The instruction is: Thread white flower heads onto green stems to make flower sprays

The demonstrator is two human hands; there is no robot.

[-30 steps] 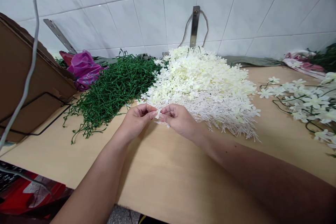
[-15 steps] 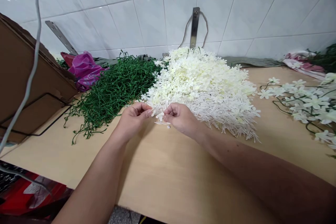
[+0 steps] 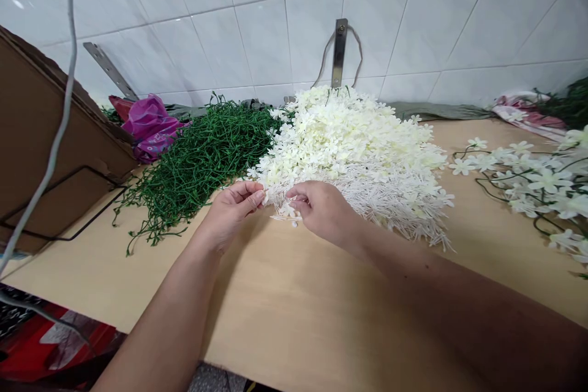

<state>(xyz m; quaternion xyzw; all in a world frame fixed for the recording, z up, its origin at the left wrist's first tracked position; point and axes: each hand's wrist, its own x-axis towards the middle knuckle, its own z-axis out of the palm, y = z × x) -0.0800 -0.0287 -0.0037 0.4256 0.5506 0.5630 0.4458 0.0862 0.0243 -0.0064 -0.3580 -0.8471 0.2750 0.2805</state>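
A big heap of cream plastic flower pieces (image 3: 353,153) lies on the wooden table (image 3: 285,300) against the tiled wall. My left hand (image 3: 232,211) is at the heap's near left edge, thumb and fingers pinched on a small white flower piece. My right hand (image 3: 321,208) is just to its right, fingers curled on a white plastic sprig (image 3: 285,213) at the front of the heap. The two hands are a few centimetres apart.
A pile of green plastic stems (image 3: 202,159) lies left of the heap. A cardboard box (image 3: 41,147) and a purple bag (image 3: 149,125) stand at the far left. Finished flower vines (image 3: 537,187) lie on the right. A grey cable (image 3: 55,128) hangs at the left.
My hands have drawn slightly apart; they were touching at the fingertips a second ago. The right hand has shifted a little to the right.
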